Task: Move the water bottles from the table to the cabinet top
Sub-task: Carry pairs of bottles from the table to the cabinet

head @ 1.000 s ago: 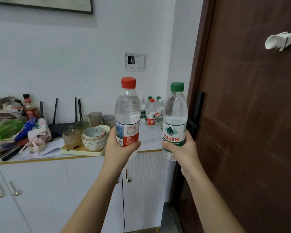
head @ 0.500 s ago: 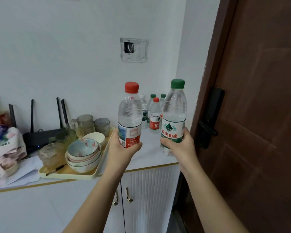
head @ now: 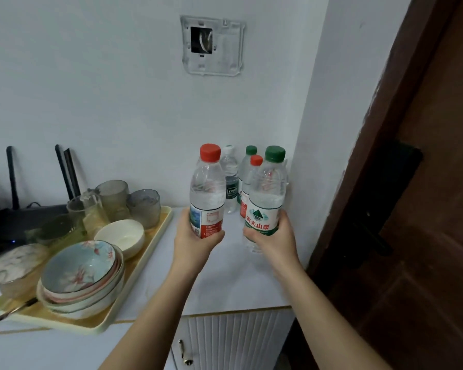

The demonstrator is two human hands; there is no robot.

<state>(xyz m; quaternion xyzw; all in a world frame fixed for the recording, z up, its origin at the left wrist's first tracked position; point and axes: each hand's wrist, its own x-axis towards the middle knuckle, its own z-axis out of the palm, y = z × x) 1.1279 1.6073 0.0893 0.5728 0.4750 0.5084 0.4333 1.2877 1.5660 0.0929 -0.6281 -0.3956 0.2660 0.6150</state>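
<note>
Both arms stretch over the cabinet top (head: 225, 287), left hand (head: 195, 243) curled round the lower part of an upright red-capped bottle (head: 207, 188), right hand (head: 277, 240) clasping a green-capped bottle (head: 267, 188) likewise. Both clear, labelled bottles are over the cabinet top's right end

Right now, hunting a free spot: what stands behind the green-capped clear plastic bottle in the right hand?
A red-capped clear plastic bottle and a second green-capped one stand there; only caps and shoulders show. The held green-capped bottle covers their lower bodies and bases.
</note>
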